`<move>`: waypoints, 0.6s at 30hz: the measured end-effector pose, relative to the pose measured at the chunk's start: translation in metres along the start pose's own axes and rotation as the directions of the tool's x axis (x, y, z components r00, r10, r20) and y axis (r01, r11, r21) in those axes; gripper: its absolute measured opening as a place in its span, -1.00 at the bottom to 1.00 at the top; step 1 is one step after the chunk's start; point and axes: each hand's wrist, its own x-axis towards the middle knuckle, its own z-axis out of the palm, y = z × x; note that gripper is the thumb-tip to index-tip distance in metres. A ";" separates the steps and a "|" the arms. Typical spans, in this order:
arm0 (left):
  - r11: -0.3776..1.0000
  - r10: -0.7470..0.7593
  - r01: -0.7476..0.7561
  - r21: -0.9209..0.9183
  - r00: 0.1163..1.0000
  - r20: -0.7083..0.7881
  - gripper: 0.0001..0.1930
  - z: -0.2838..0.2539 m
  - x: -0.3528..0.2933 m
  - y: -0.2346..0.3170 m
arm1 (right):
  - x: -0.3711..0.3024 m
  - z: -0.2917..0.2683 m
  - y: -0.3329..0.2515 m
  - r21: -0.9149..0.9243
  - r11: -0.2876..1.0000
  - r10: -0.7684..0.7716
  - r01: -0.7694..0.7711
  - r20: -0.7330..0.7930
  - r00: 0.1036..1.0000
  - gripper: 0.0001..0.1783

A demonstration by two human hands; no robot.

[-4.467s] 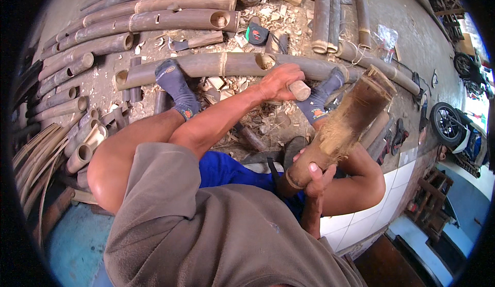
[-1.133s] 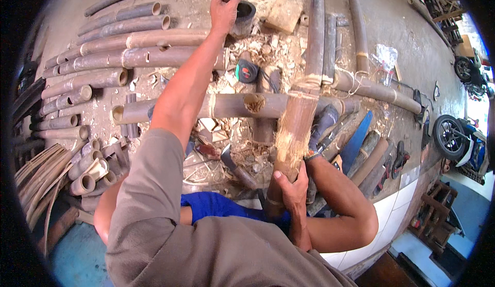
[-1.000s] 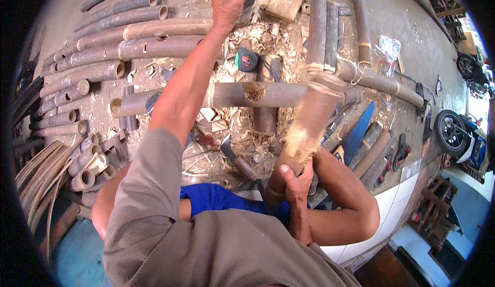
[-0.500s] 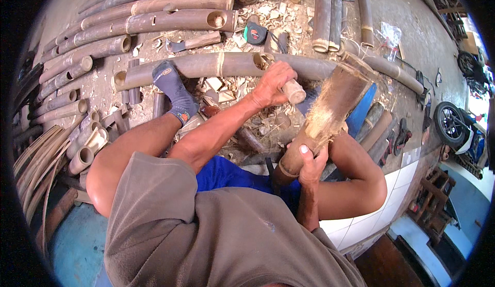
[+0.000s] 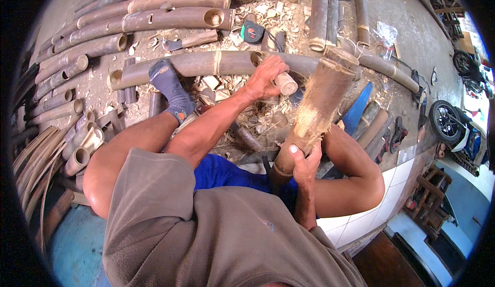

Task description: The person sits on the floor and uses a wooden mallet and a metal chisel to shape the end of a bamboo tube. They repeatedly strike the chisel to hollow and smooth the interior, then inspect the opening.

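Both clamped: left hand on wooden handle near bamboo pole, right hand on frayed cylinder.

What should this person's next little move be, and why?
Perhaps bring the round wooden piece in the left hand to the frayed patch on the bamboo piece: the right hand grips the bamboo just below that patch, which faces upward with its pale fibres exposed. The wooden piece's other end is hidden.
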 end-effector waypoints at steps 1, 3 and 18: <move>1.000 -0.001 0.001 0.007 1.000 0.006 -0.43 0.000 0.001 0.000 | 0.000 0.001 -0.003 -0.011 1.000 -0.018 0.018 -0.007 1.000 -0.15; 0.998 0.034 -0.036 -0.044 0.998 -0.053 -0.43 0.000 0.001 -0.004 | 0.000 0.006 -0.008 -0.037 0.998 -0.053 0.052 -0.020 0.998 -0.14; 0.983 -0.154 0.127 -0.130 0.963 -0.222 -0.59 -0.001 0.003 -0.010 | 0.036 0.030 -0.035 -0.561 0.727 -0.474 0.396 0.009 0.881 -0.20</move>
